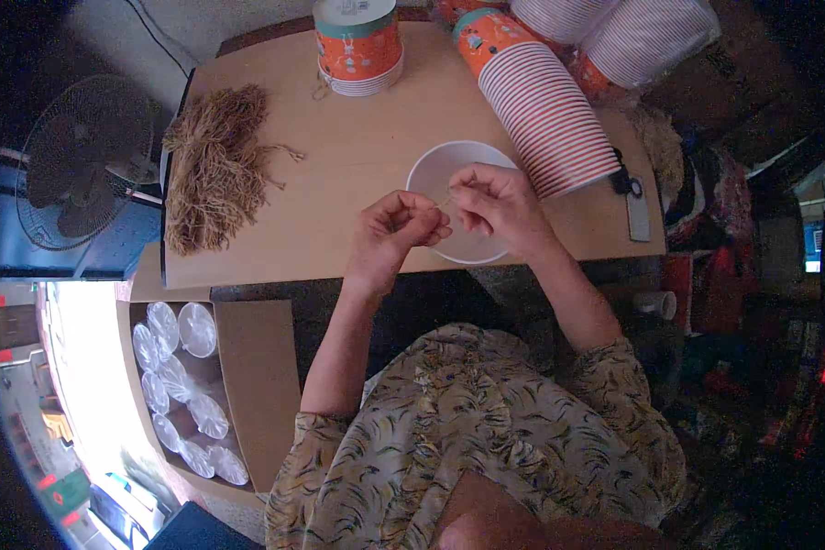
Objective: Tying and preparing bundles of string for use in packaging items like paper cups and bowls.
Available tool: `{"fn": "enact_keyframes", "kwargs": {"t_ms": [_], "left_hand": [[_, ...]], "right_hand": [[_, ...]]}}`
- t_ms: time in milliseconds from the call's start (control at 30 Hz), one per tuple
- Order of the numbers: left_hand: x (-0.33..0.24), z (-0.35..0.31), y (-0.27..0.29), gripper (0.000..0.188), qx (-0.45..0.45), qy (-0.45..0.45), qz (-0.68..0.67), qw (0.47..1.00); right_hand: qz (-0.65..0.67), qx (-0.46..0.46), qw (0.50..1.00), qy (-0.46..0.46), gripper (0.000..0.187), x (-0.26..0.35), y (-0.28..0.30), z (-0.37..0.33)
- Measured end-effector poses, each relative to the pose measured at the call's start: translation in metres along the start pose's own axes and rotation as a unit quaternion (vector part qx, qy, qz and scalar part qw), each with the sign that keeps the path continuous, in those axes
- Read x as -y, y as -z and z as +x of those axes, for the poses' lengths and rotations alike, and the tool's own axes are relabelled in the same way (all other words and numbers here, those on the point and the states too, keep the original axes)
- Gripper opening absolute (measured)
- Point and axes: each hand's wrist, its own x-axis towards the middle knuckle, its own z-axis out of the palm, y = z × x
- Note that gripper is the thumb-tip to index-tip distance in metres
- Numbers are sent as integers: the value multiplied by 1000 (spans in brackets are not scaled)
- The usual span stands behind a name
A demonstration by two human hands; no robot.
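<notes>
My left hand (pixel 394 234) and my right hand (pixel 502 206) are close together above a white paper tub (pixel 468 154) near the table's front edge. The fingertips of both are pinched on a thin strand of twine (pixel 445 203), of which only a short bit shows between them. The tub's open mouth faces up, partly covered by my hands. On the table's left lies a shaggy bundle of brown twine (pixel 215 170), some loose ends pointing right. A long nested stack of orange-patterned paper tubs (pixel 545 115) lies on its side at the right.
Upturned orange tubs (pixel 359 57) stand at the table's back. Plastic-wrapped tub stacks (pixel 651 41) lie far right. Black-handled scissors (pixel 630 185) rest near the right edge. Below left, an open cardboard box (pixel 257 385) holds several plastic-wrapped pieces. A fan (pixel 87 165) stands left.
</notes>
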Motion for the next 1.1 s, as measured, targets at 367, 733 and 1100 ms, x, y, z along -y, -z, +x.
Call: {"fn": "enact_keyframes", "kwargs": {"t_ms": [367, 733, 1100], "left_hand": [[-1, -5, -1, 22, 17, -12, 21, 1000], [-12, 4, -2, 17, -11, -54, 160, 986], [-8, -6, 16, 10, 15, -153, 279, 948]], "right_hand": [[-10, -83, 996, 42, 18, -6, -5, 1], [-200, 7, 974, 104, 11, 11, 12, 1], [9, -139, 984, 110, 9, 6, 42, -6]]}}
